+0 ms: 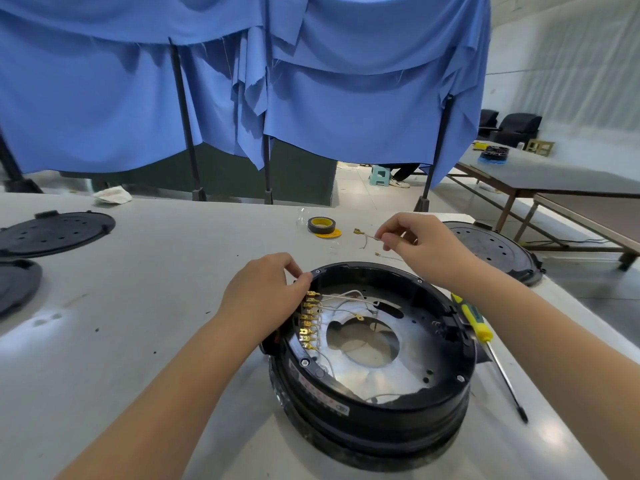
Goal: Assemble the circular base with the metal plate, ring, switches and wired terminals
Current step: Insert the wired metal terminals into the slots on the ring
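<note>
While the circular base sits on the pale table at about 5 o'clock from the frame's centre, it shows as a deep black ring-walled housing with a shiny metal plate on its floor, and the plate has a large round hole in the middle. Along the inner wall at the base's 9 o'clock stands a row of brass terminals, each with a thin pale wire running toward the plate's centre. The left hand rests on the rim at 10 o'clock, fingers curled onto the edge beside the topmost terminal; whether it pinches the terminal or only touches the rim cannot be told. The right hand, above the base at 12 o'clock, pinches a loose wired terminal between thumb and forefinger.

The left palm hides the outer wall beneath it, and the label on the near wall is too blurred to read. The near part of the plate is hidden behind the front wall.

The loose wire's long axis runs roughly 9 to 3 o'clock, its brass end pointing to 9. A yellow-handled screwdriver lies touching the base at 3 o'clock, its shaft pointing to 5. A roll of tape lies at the base's 11 o'clock.
</note>
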{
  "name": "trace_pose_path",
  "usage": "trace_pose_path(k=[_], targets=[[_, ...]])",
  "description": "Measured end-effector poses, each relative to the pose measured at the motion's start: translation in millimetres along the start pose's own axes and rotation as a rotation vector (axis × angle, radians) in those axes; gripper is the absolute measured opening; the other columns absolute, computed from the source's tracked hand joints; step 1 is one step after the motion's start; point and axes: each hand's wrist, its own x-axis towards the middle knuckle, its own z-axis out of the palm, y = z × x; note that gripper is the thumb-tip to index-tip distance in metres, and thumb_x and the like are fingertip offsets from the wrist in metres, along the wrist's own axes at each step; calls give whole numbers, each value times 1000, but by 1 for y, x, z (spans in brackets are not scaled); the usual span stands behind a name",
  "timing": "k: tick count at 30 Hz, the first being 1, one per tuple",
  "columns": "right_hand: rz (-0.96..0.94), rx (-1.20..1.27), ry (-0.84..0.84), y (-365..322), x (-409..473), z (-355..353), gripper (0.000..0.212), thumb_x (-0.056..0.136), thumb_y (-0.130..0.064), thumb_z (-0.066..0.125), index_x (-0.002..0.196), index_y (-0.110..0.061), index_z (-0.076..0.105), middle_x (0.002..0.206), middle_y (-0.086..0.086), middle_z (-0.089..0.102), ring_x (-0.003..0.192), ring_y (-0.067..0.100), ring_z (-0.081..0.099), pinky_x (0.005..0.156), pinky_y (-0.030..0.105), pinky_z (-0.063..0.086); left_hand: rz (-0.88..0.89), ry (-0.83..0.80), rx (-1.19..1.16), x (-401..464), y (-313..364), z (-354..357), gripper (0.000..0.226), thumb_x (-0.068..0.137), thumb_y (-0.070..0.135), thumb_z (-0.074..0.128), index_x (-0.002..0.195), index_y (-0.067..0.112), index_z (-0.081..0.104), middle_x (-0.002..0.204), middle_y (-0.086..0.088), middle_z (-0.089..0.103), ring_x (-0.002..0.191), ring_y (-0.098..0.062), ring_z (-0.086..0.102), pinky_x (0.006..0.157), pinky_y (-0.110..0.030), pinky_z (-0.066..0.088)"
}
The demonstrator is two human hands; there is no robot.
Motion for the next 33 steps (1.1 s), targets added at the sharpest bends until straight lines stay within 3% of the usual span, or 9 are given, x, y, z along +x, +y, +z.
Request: trace_pose_path(k=[7,11,14,17,19,21,24,30,33], targets=[[-44,81,-89,-22,-13,17,14,95,-14,55,92,-23,65,78,-8,66,64,-7,55,63,3,41,7,-53,-420,-1,13,-12,14,85,40,66,81,26,67,53,2,60,51,-9,54,57,-26,44],[-57,94,-144,-28,-19,29,14,95,-13,55,91,-23,65,76,-10,65,61,-7,53,60,5,41,-55,-66,-541,-1,15,-14,17,87,38,64,79,24,70,77,-1,73,75,-14,67,69,-27,49],[-62,93,-176,-28,-21,35,15,94,-13,56,90,-24,65,74,-11,64,58,-7,52,55,6,39,-88,-79,-556,1,13,-13,16,87,29,64,76,21,71,74,8,72,74,-4,64,62,-17,45],[-43,98,-201,-27,-22,39,18,92,-16,58,85,-31,64,72,-12,64,59,-3,53,57,12,41,-110,-114,-566,2,11,-12,17,86,24,64,70,20,70,56,15,65,51,6,56,45,-6,38],[-36,132,-208,-27,-22,41,12,90,-21,62,84,-31,65,71,-9,66,63,3,56,61,19,47,-121,-121,-557,2,10,-12,18,86,23,64,70,17,70,54,13,63,46,8,52,41,-6,36],[-21,197,-206,-29,-23,44,1,86,-25,68,85,-25,67,71,-7,69,66,5,62,62,20,50,-127,-125,-539,2,10,-11,18,85,22,64,70,15,71,60,8,64,50,5,54,47,-10,42],[4,229,-182,-32,-22,50,8,80,-26,74,84,-21,69,69,-6,70,62,1,62,59,15,47,-139,-165,-484,0,12,-11,16,83,25,66,72,16,72,68,-2,68,58,-2,58,59,-20,47],[84,230,-199,-39,-23,49,5,80,-20,74,76,-22,71,65,-7,71,63,3,66,61,21,51,-124,-211,-428,3,7,-12,18,85,29,66,74,17,71,76,-7,70,70,-12,62,67,-29,50],[143,267,-236,-43,-23,40,4,80,-26,73,77,-24,72,69,-8,73,80,22,71,75,43,57,-124,-194,-356,6,1,-17,27,85,37,64,70,15,65,66,0,61,64,-11,55,59,-25,42]])
